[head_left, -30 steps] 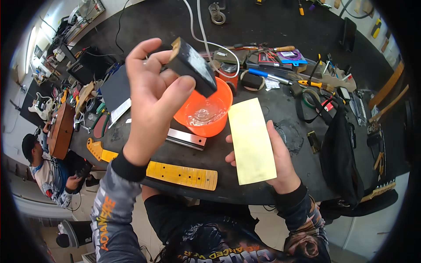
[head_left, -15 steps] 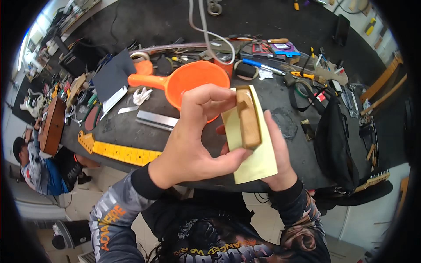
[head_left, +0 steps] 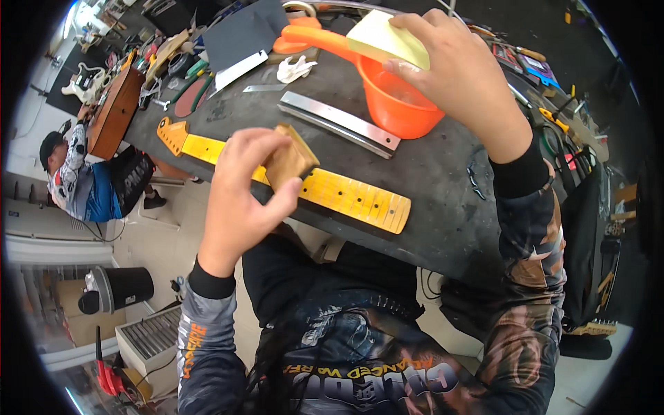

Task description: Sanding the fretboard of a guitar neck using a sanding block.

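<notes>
Nearest the camera, the left hand (head_left: pixel 238 197) is raised above the near edge of the dark surface (head_left: pixel 443 207), its fingers (head_left: pixel 259 149) closed around a small wooden block (head_left: pixel 290 158), thumb underneath and the other fingers curled over the top, so the block is held in the air, tilted, just over a yellow guitar neck (head_left: pixel 346 197). That neck lies flat along the near edge of the surface, its headstock pointing to the left and its square heel end to the right; dark dots run down its face. Just beyond the neck a long steel bar (head_left: pixel 339 123) lies at a slant, apart from the neck, its right end close to the foot of an orange scoop bowl (head_left: pixel 394 104). The bowl's long orange handle (head_left: pixel 315 36) reaches out to the left. The right hand (head_left: pixel 463 76) is stretched over the bowl's rim, its fingers pinching a pale yellow sheet (head_left: pixel 384 38) that is held above the bowl and handle; whether the sheet touches the rim cannot be told. Left of the handle sits a crumpled white scrap (head_left: pixel 294 68), and beyond it a dark grey sheet (head_left: pixel 242 34) lies flat. Farther left, hand tools (head_left: pixel 187 72) are scattered at the surface's far end, and below it a person (head_left: pixel 90 183) sits on the floor
</notes>
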`<state>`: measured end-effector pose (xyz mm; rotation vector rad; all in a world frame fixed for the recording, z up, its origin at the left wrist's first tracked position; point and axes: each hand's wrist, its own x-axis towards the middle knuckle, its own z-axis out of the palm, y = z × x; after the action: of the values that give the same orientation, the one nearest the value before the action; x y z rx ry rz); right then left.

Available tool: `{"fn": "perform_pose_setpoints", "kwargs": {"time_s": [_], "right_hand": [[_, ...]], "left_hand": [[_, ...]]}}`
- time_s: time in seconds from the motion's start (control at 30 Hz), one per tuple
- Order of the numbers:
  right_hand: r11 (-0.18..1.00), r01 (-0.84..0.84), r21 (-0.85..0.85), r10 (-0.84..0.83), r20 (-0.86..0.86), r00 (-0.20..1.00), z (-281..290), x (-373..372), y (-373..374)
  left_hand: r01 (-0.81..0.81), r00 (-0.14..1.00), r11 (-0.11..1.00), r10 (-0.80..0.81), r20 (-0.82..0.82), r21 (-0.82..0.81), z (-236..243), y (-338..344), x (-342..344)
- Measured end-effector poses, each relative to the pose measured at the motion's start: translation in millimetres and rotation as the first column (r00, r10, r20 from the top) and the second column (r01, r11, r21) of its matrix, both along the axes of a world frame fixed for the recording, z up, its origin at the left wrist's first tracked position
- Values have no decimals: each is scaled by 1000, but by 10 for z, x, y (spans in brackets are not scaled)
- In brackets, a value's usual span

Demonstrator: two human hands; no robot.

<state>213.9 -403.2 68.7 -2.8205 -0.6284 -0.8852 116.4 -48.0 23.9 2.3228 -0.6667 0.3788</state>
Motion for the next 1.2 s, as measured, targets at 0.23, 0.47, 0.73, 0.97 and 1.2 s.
{"fn": "perform_pose_setpoints", "kwargs": {"time_s": [0.23, 0.47, 0.73, 0.97, 1.2], "right_hand": [[999, 38, 31, -35, -94, 995, 17, -95, 53], [985, -153, 79, 147, 82, 986, 75, -975, 26], [941, -132, 310, 324, -724, 609, -317, -1497, -326], [871, -59, 488, 413, -661, 627, -761, -1322, -352], [884, -6, 468, 322, -601, 732, -765, -1424, -359]], "left_hand": [[-82, 994, 983, 69, 87, 164, -362, 123, -170], [-156, 982, 979, 139, 131, 131, -591, -199, -300], [-242, 956, 958, 209, 205, 154, -688, 137, -75], [138, 982, 990, -137, 127, 0, -706, -1197, -664], [-344, 924, 926, 305, 230, 155, -733, -28, -149]]}}
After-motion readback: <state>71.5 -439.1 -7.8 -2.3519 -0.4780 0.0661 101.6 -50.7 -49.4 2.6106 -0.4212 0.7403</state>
